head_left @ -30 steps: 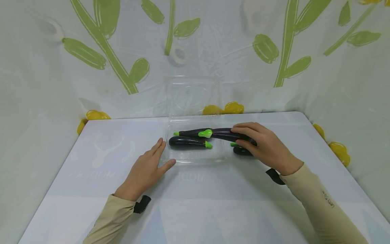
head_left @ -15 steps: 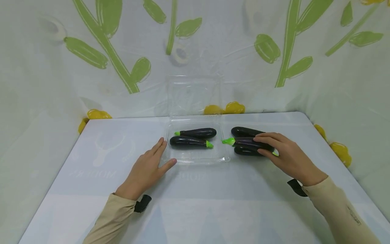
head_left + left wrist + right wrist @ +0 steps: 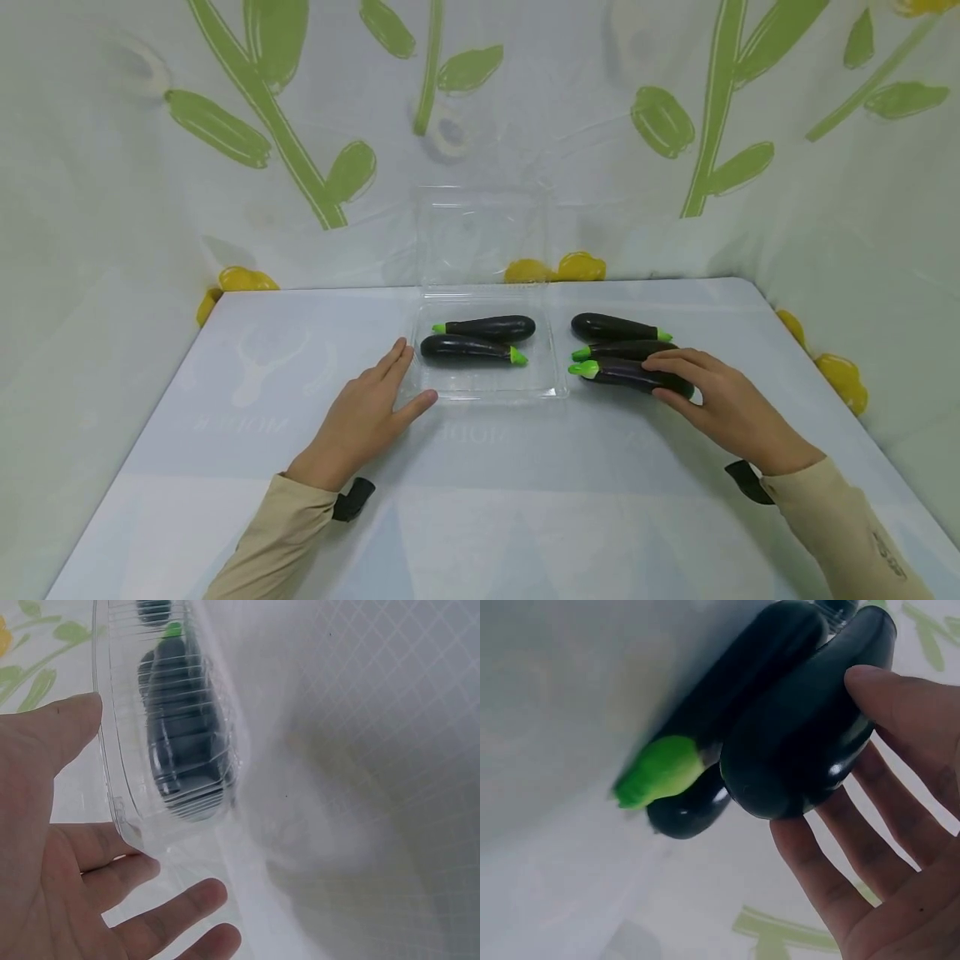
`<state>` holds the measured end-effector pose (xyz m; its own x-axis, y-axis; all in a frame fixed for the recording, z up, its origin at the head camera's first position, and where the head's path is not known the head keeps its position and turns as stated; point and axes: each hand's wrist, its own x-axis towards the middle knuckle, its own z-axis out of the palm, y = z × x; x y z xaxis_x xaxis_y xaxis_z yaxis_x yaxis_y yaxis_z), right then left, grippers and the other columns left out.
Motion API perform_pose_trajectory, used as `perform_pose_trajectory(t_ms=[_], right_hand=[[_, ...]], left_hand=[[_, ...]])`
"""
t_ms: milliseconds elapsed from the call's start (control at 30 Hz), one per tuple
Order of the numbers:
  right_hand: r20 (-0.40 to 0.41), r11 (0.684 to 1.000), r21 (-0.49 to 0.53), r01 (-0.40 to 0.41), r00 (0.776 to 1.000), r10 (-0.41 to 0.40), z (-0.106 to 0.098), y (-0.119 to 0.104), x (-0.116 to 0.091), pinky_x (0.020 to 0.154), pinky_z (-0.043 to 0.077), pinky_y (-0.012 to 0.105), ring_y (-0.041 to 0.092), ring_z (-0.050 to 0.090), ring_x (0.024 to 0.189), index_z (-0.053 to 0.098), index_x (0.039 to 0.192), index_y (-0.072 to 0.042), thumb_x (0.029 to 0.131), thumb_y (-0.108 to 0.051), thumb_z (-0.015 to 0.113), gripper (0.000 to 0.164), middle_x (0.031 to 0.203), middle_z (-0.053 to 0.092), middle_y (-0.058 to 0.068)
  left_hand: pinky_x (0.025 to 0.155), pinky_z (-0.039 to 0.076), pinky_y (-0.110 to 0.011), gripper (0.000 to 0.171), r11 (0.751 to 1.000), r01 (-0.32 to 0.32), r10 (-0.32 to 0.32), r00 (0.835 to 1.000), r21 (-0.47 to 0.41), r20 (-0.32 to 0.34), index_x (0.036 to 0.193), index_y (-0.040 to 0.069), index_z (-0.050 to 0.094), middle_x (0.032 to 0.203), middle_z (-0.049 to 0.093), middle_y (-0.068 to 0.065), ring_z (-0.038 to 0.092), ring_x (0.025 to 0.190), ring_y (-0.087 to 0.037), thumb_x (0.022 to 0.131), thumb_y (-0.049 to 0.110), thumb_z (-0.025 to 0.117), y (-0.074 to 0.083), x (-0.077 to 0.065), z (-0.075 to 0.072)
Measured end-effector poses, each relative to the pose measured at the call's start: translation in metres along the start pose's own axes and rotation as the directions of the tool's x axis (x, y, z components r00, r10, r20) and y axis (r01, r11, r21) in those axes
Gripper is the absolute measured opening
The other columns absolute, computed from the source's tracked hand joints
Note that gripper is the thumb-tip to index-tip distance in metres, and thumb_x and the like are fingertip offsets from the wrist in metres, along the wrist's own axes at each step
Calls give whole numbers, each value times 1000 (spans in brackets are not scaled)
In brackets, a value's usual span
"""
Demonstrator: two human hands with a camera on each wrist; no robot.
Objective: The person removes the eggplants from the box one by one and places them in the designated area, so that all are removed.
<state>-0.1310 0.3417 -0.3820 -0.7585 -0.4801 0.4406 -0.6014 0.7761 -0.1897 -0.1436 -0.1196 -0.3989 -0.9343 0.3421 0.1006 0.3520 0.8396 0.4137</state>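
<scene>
My right hand (image 3: 723,408) holds a dark purple eggplant (image 3: 630,375) between thumb and fingers, its green stem pointing left. Behind it lie two other eggplants, a middle one (image 3: 622,349) and a back one (image 3: 611,325) with its stem to the right. In the right wrist view the held eggplant (image 3: 810,727) is close over the others. A clear plastic clamshell box (image 3: 495,395) stands left of them, lid raised. Inside are a rear eggplant (image 3: 495,327) and a front eggplant (image 3: 465,348). My left hand (image 3: 363,421) touches the box's left side, fingers straight; its thumb (image 3: 79,720) is at the rim.
The white table (image 3: 480,517) carries the box and eggplants. A pale curtain with green leaf prints (image 3: 225,125) hangs behind it and at both sides. The clear raised lid (image 3: 480,237) stands against this curtain.
My right hand has carried the eggplant from over the box to the right, then toward the front of the two others there. The left hand has stayed at the box.
</scene>
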Motion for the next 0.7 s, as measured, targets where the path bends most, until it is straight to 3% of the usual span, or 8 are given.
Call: perform_pose_trajectory(t_ms=[100,233,367,700], right_hand=[[9,1000,-23,-5,1000,5,3,2,-4,97,37,7,19,64,112,71,120,-15,69,-4,92,56,122,66,-2],[28,998,-56,-18,999,20,6,4,-10,89,51,26,19,65,108,71,117,-15,69,-7,92,53,118,66,-2],[42,998,-64,-20,999,22,8,5,-14,81,55,41,22,65,105,70,116,-15,69,-7,91,52,116,66,1],[75,998,-69,8,997,-3,13,8,-18,79,58,45,26,65,106,71,116,-15,69,-7,92,52,118,66,4]], left_hand=[[110,39,-57,83,1000,4,-4,1000,1,-3,157,-2,32,165,25,-16,43,140,-42,101,55,55,0,0,-1],[110,39,-58,83,1000,7,-7,1000,-1,-5,157,-1,31,165,24,-15,43,140,-42,101,56,55,0,0,-2],[110,39,-58,84,1000,14,-14,1000,-5,4,158,1,30,166,23,-14,43,140,-42,101,58,53,-1,1,0],[111,38,-58,84,1000,14,-14,1000,-16,7,158,1,31,166,24,-13,43,140,-42,100,58,54,-1,0,1]])
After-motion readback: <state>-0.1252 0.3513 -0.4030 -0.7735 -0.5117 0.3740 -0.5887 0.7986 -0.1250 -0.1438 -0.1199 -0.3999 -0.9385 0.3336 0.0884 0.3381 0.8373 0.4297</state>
